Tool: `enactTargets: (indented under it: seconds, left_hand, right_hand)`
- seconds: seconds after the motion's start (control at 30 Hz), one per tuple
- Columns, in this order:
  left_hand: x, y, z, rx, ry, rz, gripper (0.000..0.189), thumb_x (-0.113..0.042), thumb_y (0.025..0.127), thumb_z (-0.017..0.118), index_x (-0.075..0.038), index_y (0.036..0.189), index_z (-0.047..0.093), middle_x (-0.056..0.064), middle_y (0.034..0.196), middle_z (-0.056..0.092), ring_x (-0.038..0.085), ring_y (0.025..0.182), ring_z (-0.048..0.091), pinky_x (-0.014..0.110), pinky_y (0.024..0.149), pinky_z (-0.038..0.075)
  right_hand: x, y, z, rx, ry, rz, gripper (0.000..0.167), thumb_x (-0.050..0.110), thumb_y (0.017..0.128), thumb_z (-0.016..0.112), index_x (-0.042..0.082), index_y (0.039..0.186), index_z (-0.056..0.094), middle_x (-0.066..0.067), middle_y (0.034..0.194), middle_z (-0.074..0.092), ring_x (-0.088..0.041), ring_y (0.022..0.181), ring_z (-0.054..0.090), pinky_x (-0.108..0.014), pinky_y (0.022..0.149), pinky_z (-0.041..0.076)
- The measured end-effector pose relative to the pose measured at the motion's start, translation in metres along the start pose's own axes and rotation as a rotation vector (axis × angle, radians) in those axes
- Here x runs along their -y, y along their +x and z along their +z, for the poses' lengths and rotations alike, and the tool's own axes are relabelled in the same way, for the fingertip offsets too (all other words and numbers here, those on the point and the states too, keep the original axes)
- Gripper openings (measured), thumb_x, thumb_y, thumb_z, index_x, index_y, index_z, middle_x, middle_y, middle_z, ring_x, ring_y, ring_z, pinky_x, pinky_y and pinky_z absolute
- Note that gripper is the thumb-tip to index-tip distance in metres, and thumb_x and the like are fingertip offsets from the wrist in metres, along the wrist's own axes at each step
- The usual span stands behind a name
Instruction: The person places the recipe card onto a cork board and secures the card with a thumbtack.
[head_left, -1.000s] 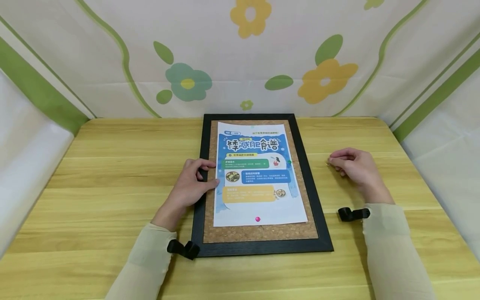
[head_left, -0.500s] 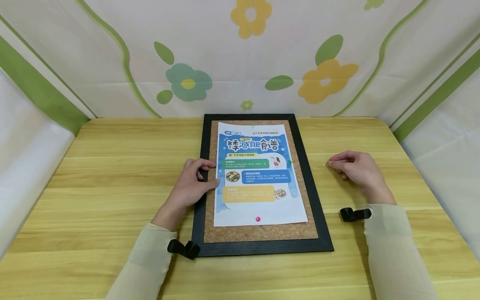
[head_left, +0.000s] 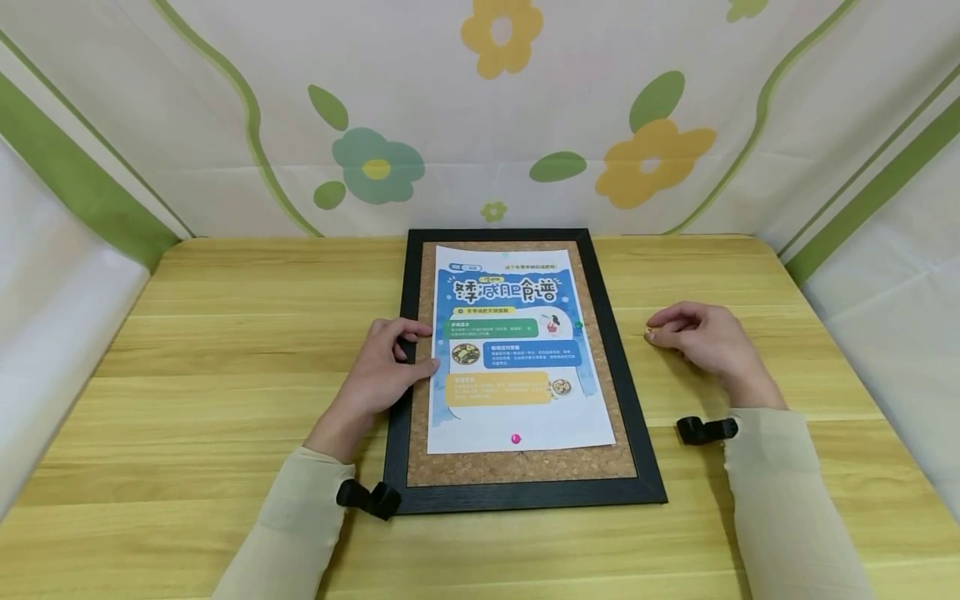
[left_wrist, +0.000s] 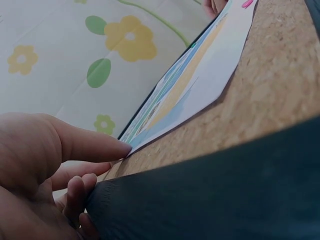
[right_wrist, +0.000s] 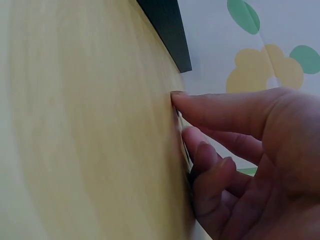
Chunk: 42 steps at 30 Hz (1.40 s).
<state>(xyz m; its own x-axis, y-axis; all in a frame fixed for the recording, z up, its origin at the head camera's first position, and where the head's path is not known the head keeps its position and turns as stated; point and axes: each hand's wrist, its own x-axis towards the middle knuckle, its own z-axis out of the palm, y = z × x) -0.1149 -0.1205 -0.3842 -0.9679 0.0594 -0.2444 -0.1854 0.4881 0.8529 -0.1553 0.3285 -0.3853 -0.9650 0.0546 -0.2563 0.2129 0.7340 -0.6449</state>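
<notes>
A printed sheet (head_left: 525,423) lies on a black-framed cork board (head_left: 517,471) in the head view. Pink (head_left: 515,438), green and pale teal pushpins sit at its bottom, right and top edges. My left hand (head_left: 375,371) rests over the frame's left side, thumb and index finger apart on the sheet's left edge. In the left wrist view the other fingers (left_wrist: 75,197) bend against the frame's outer side. Right of the board, my right hand (head_left: 701,333) pinches a small yellow pushpin (head_left: 648,330) low over the table, partly hidden by the fingertips.
The board lies on a light wooden table (head_left: 225,400), its far end close to a flower-print cloth (head_left: 495,125). White cloth with green stripes stands on both sides. A black wrist camera (head_left: 705,430) sits at each cuff.
My right hand has shifted slightly left toward the board with the small yellow pushpin at its fingertips. My left hand, the sheet and the board stay where they were.
</notes>
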Motion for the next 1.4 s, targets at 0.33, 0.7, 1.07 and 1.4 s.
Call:
enactTargets:
  seconds: [0.33,0.7,1.07,1.4]
  left_hand:
    - [-0.0005,-0.0001,-0.0001,0.001,-0.003,0.005,0.040,-0.014,0.101,0.074,-0.010,0.140,0.065,0.014,0.137,0.045,0.028,0.109,0.039,0.040,0.087,0.034]
    - [0.0006,-0.0001,-0.0002,0.000,-0.007,0.014,0.037,-0.013,0.103,0.072,-0.010,0.139,0.065,0.014,0.136,0.045,0.028,0.107,0.039,0.040,0.086,0.034]
    - [0.0013,-0.0005,-0.0008,0.001,-0.007,0.022,0.037,-0.014,0.103,0.072,-0.010,0.139,0.066,0.014,0.137,0.045,0.028,0.107,0.038,0.040,0.087,0.034]
    - [0.0010,-0.0005,-0.0010,0.001,-0.002,0.025,0.037,-0.014,0.103,0.072,-0.010,0.139,0.066,0.014,0.135,0.045,0.028,0.106,0.038,0.040,0.086,0.034]
  right_hand:
    - [0.0023,-0.0013,0.0008,-0.003,-0.027,-0.018,0.036,0.042,0.101,0.077,0.012,0.121,0.077,0.005,0.097,0.075,-0.017,0.088,0.062,-0.029,0.081,0.046]
    - [0.0038,-0.0018,0.0016,0.013,-0.089,-0.031,0.036,0.042,0.104,0.070,0.010,0.120,0.072,-0.006,0.107,0.071,-0.023,0.090,0.062,-0.032,0.079,0.047]
    - [0.0042,-0.0031,0.0012,0.024,0.006,-0.034,0.033,0.036,0.106,0.070,0.006,0.120,0.070,-0.004,0.098,0.070,-0.015,0.076,0.061,-0.030,0.066,0.053]
    - [0.0028,-0.0025,0.0008,0.009,0.072,-0.034,0.031,0.030,0.107,0.068,0.002,0.122,0.067,0.000,0.094,0.073,-0.013,0.077,0.067,-0.029,0.068,0.059]
